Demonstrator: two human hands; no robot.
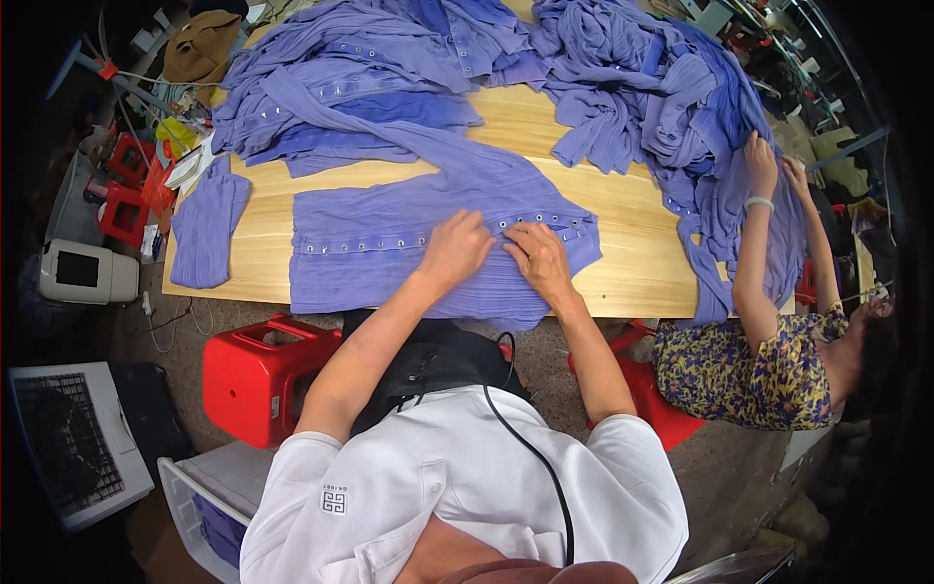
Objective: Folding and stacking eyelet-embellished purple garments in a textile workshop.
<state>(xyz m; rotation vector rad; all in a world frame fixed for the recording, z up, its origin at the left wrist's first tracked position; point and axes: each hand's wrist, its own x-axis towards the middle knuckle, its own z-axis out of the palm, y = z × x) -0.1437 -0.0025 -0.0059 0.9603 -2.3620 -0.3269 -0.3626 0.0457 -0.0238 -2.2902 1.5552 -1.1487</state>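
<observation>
A purple-blue crinkled shirt [370,209] lies flat on the wooden table in front of me, one sleeve stretching up toward the far pile. Along its front band runs a row of round, pale snaps or buttons, too small to tell which. My left hand [457,247] is closed, its curled fingers pinching the band near the middle. Just to its right, my right hand [538,257] has its thumb and fingers bent together on the same band, below the collar end. A small gap separates the two hands. Cloth hides under both sets of fingertips.
Heaps of matching shirts [360,78] cover the table's far side. A folded purple piece [209,224] lies at the left. At the right, a co-worker [754,375] handles more shirts [681,107]. A red stool [255,380] and a white crate [209,487] stand below.
</observation>
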